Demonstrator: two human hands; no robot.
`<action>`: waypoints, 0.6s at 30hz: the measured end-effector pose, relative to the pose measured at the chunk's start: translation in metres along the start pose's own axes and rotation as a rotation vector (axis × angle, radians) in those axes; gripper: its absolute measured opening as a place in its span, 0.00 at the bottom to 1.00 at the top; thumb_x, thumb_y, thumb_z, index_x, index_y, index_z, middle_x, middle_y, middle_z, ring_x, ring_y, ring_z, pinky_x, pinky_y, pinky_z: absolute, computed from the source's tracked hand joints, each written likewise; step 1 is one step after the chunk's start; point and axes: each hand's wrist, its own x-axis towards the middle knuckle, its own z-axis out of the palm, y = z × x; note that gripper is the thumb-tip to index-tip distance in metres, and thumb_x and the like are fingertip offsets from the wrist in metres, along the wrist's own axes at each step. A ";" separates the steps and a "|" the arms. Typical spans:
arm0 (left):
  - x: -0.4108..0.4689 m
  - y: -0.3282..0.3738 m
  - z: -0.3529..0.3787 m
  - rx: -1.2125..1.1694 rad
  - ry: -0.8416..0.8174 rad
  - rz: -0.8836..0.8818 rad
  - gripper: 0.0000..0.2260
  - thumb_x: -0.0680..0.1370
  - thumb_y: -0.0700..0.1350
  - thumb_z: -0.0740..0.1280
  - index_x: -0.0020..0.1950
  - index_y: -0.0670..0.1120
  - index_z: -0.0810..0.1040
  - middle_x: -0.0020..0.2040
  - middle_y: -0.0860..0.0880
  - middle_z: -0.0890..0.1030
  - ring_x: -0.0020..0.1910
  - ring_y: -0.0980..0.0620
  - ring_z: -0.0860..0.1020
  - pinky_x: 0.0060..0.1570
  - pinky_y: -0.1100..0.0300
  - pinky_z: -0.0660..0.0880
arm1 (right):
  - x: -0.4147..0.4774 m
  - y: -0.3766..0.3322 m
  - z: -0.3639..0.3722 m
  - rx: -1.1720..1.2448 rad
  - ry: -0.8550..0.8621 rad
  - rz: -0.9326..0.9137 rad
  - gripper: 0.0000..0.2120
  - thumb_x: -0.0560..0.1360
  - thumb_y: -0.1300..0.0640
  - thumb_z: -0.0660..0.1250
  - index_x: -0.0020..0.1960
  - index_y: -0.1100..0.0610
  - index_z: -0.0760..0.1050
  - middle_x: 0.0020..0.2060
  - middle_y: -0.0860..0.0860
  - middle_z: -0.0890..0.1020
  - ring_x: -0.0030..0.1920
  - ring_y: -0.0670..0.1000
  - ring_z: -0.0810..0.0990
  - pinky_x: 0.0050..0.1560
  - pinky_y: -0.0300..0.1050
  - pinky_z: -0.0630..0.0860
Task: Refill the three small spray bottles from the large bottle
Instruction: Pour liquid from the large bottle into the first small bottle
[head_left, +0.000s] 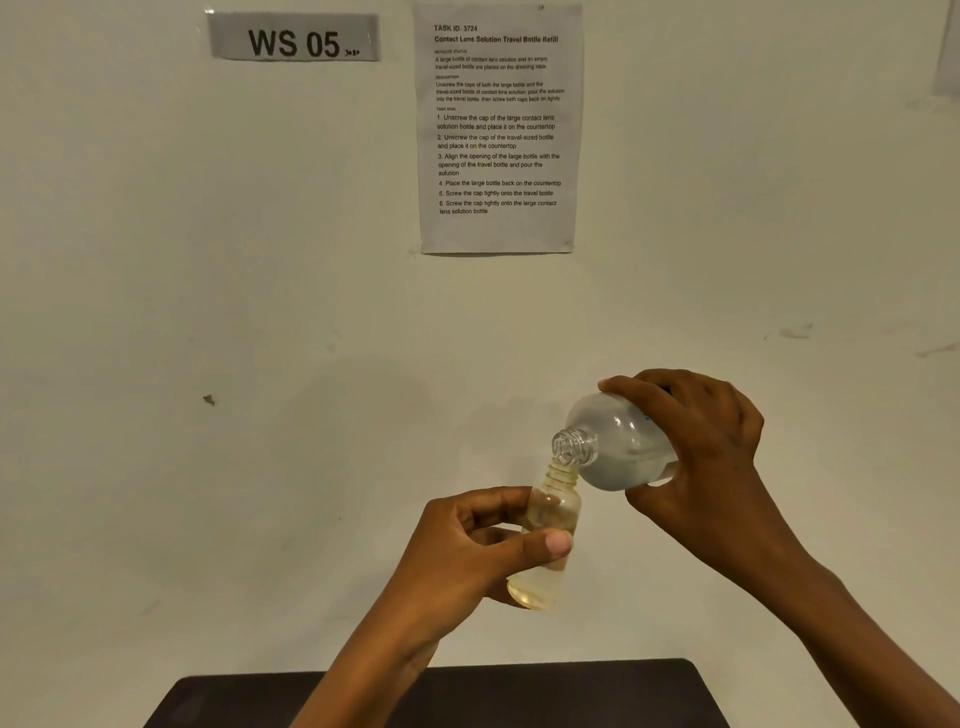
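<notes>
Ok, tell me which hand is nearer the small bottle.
Left. The left hand grips the small bottle around its middle; the right hand is up and right of it, holding the tilted large bottle.

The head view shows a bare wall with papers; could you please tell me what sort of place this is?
Probably a numbered workstation for recorded tasks: a "WS 05" sign and a printed task sheet hang on the pale wall, above a dark tabletop.
</notes>
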 end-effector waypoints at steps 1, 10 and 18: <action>0.000 0.000 0.000 0.000 0.000 0.001 0.15 0.58 0.51 0.73 0.44 0.56 0.81 0.42 0.57 0.85 0.41 0.56 0.84 0.33 0.62 0.79 | 0.000 0.000 0.000 0.000 0.002 -0.001 0.32 0.57 0.57 0.66 0.60 0.43 0.66 0.53 0.49 0.75 0.59 0.51 0.67 0.61 0.39 0.50; 0.001 -0.001 0.000 0.003 0.000 0.001 0.15 0.58 0.52 0.72 0.44 0.57 0.81 0.41 0.58 0.84 0.41 0.56 0.84 0.33 0.63 0.79 | -0.001 0.000 0.000 -0.001 -0.003 0.000 0.32 0.57 0.56 0.67 0.60 0.44 0.67 0.53 0.49 0.76 0.59 0.54 0.69 0.61 0.42 0.52; 0.000 -0.001 -0.001 0.006 0.005 0.004 0.11 0.64 0.47 0.74 0.45 0.56 0.81 0.43 0.56 0.85 0.42 0.55 0.84 0.33 0.62 0.79 | 0.000 0.000 0.000 -0.003 0.000 -0.002 0.32 0.57 0.57 0.66 0.60 0.43 0.66 0.53 0.49 0.75 0.59 0.50 0.66 0.63 0.37 0.46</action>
